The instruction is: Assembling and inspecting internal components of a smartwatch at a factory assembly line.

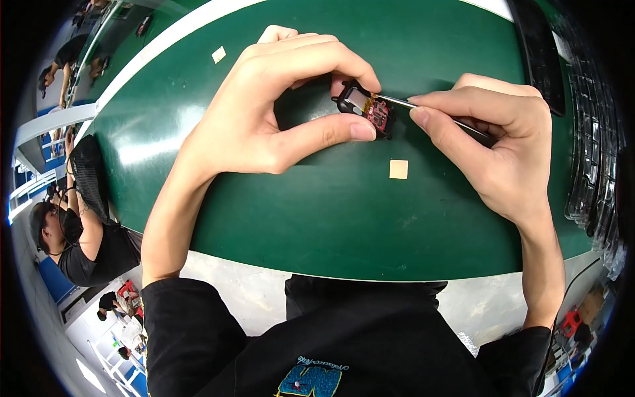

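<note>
My left hand (264, 99) grips a small black electronic device (366, 109) between thumb and fingers, above the green table. Its inside is exposed: a silvery-grey block, some yellow tape and a red circuit board (379, 115) show. In my right hand (499, 126) is a thin metal tweezers-like tool (397, 101), pinched between thumb and fingers. Its tip touches or nearly touches the device near the yellow tape; I cannot tell which. A small pale square piece (398, 169) lies on the table just below the device.
Another pale square (218, 54) lies on the green table (317, 225) at the far left. A black tray-like object (539, 53) stands at the far right, beside stacked clear plastic trays (592, 145). At the left edge a person (86, 231) sits near a black mesh chair back (90, 173).
</note>
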### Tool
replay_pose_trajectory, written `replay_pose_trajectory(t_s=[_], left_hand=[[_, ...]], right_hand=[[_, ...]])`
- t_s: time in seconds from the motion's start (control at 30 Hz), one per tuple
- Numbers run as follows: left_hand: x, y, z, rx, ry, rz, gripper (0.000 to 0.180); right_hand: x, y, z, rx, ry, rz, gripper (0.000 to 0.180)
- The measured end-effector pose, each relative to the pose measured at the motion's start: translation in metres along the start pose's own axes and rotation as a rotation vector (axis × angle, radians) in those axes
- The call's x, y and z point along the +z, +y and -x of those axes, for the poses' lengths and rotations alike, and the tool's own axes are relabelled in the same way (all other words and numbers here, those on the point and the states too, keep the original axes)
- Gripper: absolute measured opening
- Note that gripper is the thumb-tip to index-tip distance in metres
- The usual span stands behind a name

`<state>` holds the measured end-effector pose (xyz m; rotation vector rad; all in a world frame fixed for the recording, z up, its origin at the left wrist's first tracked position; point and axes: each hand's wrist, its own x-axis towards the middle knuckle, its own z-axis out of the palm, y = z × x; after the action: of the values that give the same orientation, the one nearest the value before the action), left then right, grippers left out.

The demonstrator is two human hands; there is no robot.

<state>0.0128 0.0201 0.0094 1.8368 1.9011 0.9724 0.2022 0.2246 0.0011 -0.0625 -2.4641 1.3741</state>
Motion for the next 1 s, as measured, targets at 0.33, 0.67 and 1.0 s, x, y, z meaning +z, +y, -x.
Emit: replay_pose_trajectory(t_s=[0.33, 0.67, 1.0], left_hand=[[0.003, -0.005, 0.002, 0.013, 0.002, -0.007, 0.041], [0.001, -0.001, 0.004, -0.042, 0.018, -0.048, 0.053], [0.002, -0.003, 0.001, 0.016, 0.023, -0.103, 0.056]], right_hand=[[0.001, 0.001, 0.000, -0.011, 0.010, 0.015, 0.013], [-0.003, 0.000, 0.001, -0.054, 0.030, 0.037, 0.013], [-0.004, 0.008, -0.008, 0.021, 0.198, -0.169, 0.010]])
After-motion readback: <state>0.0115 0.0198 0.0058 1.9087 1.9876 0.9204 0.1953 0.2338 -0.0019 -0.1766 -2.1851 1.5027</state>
